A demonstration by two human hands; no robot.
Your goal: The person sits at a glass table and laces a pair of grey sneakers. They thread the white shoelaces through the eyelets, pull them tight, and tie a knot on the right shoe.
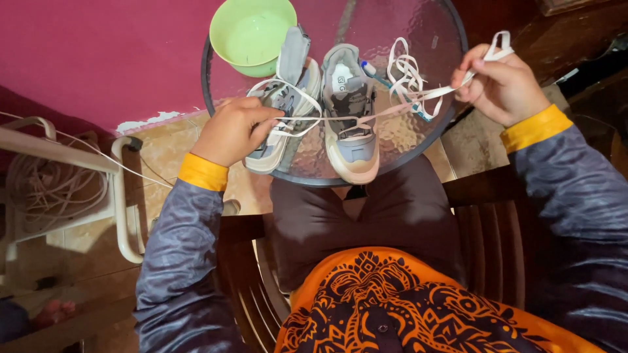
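Two small grey and cream shoes stand side by side on a round glass table [425, 39]. My left hand [232, 131] rests on the left shoe [281, 124] and pinches its white lace near the eyelets. My right hand [504, 85] is raised at the table's right edge and grips the white shoelace [418, 98], which runs taut from the left shoe across the right shoe [350, 111] to my fingers. A loose bundle of lace lies beside the right shoe, over a toothbrush with a teal handle [374, 70].
A light green plastic bowl [252, 33] sits at the table's far left. I sit in a dark wooden chair [487, 242]. A white plastic chair [121, 202] holding coiled cord stands to the left. A magenta wall is behind the table.
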